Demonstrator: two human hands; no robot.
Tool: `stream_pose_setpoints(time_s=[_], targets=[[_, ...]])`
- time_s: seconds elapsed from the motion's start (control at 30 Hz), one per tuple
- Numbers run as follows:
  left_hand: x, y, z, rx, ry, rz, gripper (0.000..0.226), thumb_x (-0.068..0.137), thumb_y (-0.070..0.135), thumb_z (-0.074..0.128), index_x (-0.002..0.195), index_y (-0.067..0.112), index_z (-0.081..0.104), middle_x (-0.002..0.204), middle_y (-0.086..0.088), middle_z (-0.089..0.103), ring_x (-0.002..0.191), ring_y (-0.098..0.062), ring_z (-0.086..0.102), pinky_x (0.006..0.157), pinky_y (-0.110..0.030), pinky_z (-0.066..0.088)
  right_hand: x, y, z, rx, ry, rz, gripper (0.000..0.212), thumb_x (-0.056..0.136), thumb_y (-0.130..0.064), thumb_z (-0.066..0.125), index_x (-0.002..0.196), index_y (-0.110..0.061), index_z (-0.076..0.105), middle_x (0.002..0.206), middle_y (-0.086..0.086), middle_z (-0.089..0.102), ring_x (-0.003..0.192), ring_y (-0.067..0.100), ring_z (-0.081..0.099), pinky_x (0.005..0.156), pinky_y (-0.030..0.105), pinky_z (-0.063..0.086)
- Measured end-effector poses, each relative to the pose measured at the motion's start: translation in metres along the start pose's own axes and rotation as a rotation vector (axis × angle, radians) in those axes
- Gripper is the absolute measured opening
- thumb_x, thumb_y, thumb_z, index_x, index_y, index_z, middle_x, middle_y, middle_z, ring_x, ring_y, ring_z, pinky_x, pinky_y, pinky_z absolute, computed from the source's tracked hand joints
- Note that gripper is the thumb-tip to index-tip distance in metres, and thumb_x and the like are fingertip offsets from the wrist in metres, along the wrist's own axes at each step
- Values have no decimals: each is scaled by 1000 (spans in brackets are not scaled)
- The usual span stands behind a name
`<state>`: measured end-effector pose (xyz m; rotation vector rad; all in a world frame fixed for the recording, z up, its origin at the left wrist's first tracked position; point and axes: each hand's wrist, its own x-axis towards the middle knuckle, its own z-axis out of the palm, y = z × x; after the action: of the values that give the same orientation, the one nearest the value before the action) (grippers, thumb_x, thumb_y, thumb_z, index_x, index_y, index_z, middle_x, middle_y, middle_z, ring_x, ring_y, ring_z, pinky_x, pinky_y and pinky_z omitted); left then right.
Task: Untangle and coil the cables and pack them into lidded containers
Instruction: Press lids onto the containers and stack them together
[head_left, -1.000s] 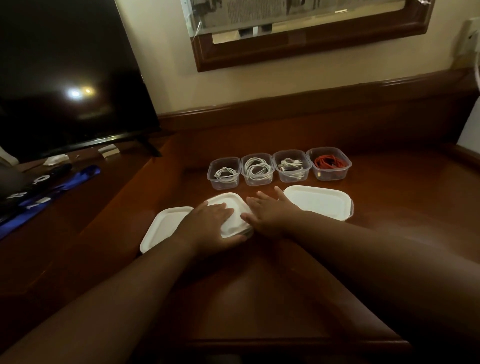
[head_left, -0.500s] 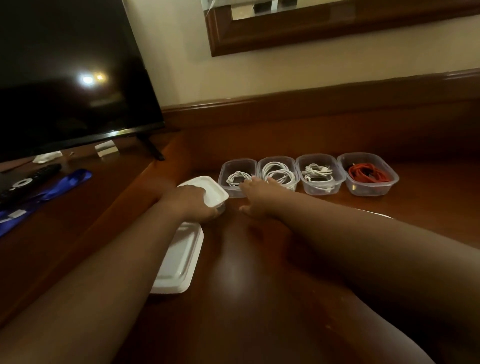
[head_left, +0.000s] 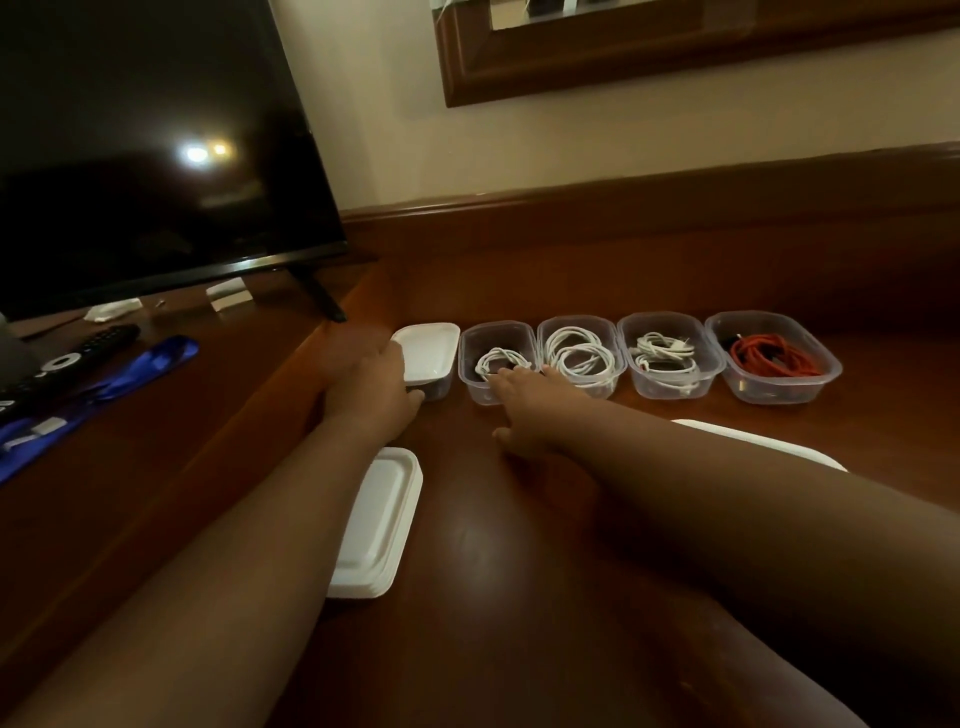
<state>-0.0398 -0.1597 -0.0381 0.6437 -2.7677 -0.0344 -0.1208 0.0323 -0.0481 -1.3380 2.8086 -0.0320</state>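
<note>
Centre of frame: a white lid (head_left: 427, 352) sits on a container at the left end of a row, gripped at its near edge by the left hand (head_left: 370, 387), fingers curled, presumably to seat it. To its right stand four open containers (head_left: 670, 387) holding coiled white cables (head_left: 576, 353) and one red cable (head_left: 774, 356), lined up for lidding. The right hand (head_left: 524, 410), fingers extended, touches the nearest open container, probably steadying it. Spare lids (head_left: 376, 525) lie stacked lower centre; another lid (head_left: 748, 436) shows behind the right forearm.
</note>
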Motion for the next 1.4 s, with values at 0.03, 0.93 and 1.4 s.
stream_pose_setpoints(time_s=[0.03, 0.93, 1.4], targets=[[-9, 1, -2, 17, -50, -2, 34, 89, 44, 67, 110, 19, 57, 108, -6, 64, 94, -26, 63, 74, -36, 54, -4, -2, -1, -1, -3, 2, 77, 92, -44, 58, 153, -14, 24, 158, 9, 29, 145, 27, 27, 120, 48, 17], [-142, 8, -62, 0, -326, 131, 10, 82, 33, 63, 79, 25, 59, 90, 4, 65, 83, -17, 61, 72, -31, 51, -178, -55, 13, 351, 306, -22, 72, 80, -45, 71, 142, -21, 43, 145, 2, 40, 129, 27, 43, 106, 41, 41], [-172, 10, -46, 252, -288, 159, 18, 72, 27, 61, 89, 20, 62, 91, -3, 68, 83, -26, 64, 73, -33, 56, -197, -71, 34, 661, 190, 247, 67, 84, -36, 76, 140, -21, 42, 143, -1, 49, 119, 15, 54, 95, 25, 46]])
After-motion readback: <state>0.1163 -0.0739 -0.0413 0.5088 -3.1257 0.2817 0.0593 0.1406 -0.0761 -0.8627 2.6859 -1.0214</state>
